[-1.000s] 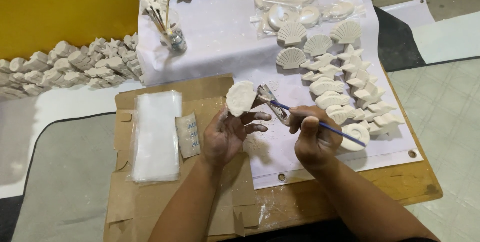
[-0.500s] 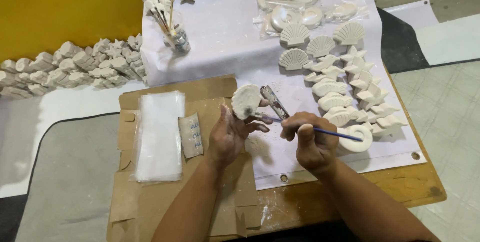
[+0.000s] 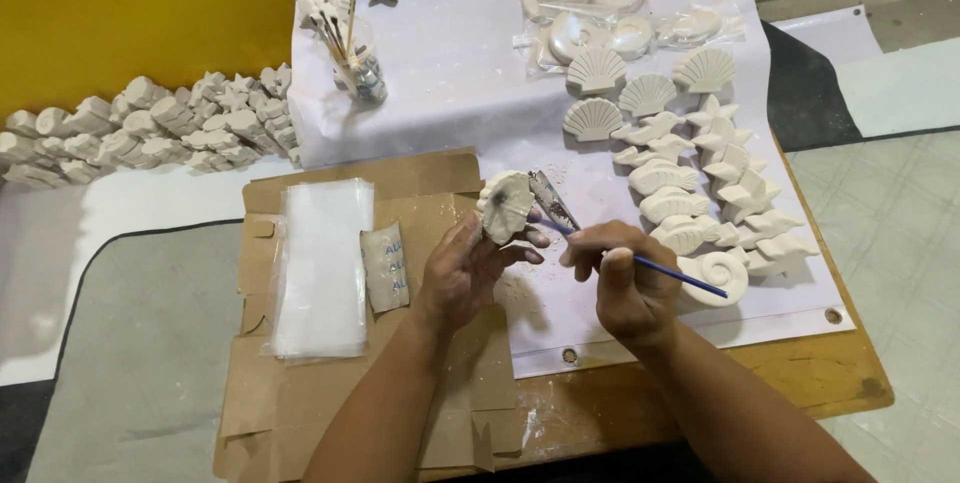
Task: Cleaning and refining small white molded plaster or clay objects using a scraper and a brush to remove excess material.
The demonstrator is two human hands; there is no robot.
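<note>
Nearest the camera, the person's two forearms are reaching up over a flattened sheet of brown cardboard [image 3: 300,403] lying on the wooden table [image 3: 800,373]. The left hand [image 3: 462,273] is cupping a white plaster shell [image 3: 506,205] from below, fingers curled and pressing against its back and lower edge, the thumb bracing one side. The right hand [image 3: 625,278] is pinching a thin blue-handled brush [image 3: 640,263] between thumb and the first fingers, the remaining fingers folded in, with the tip meeting the shell's right edge.

The shell is sitting raised off the table, between the two hands, just above the cardboard's far edge. It is looking like a stiff, chalky cast: probably light for its bulk, dusty rather than slippery, and likely brittle at its ridged rim, so supporting it under the thick body as the left hand is doing seems safer than gripping the thin edges.

Left of the hands, a stack of clear plastic bags [image 3: 322,268] is lying on the cardboard, with a small printed sachet [image 3: 385,265] just beside it. To the right, rows of unpainted plaster shells [image 3: 700,203] are resting on a white sheet [image 3: 450,93]. Further off, a glass jar of brushes [image 3: 358,68] is standing on the sheet, bagged casts [image 3: 600,13] are lying beyond it, and more plaster pieces [image 3: 140,128] are piling along the yellow wall [image 3: 120,3].
</note>
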